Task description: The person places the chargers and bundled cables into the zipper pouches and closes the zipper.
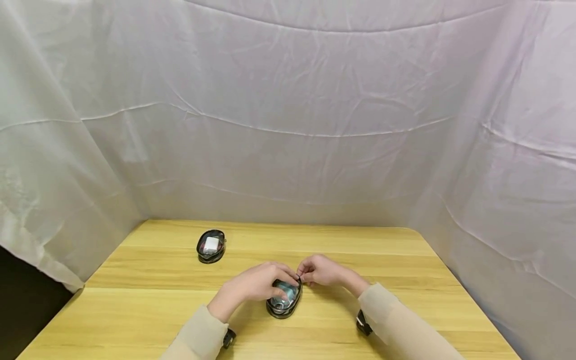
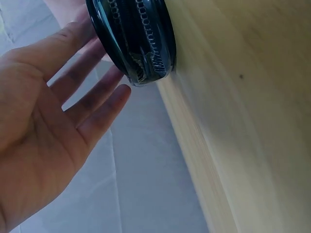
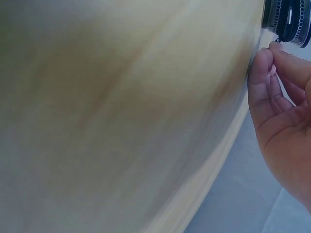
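Note:
A small oval clear pouch [image 1: 286,295] with black edging and a zip lies on the wooden table, something light blue inside it. My left hand [image 1: 263,281] rests over it, thumb on the clear top and fingers at its far end. In the left wrist view the fingers of the left hand [image 2: 53,107] are fairly straight and touch the pouch [image 2: 133,41]. At the far right end of the pouch, my right hand [image 1: 321,271] pinches the zipper pull between thumb and forefinger. The right wrist view shows the right hand [image 3: 286,111] close under the pouch's zip [image 3: 276,17].
A second oval clear pouch [image 1: 211,246] with black edging, holding a white item, lies at the back left of the wooden table [image 1: 360,245]. Pale curtains [image 1: 288,165] hang behind the table and on both sides. Dark straps sit under both wrists.

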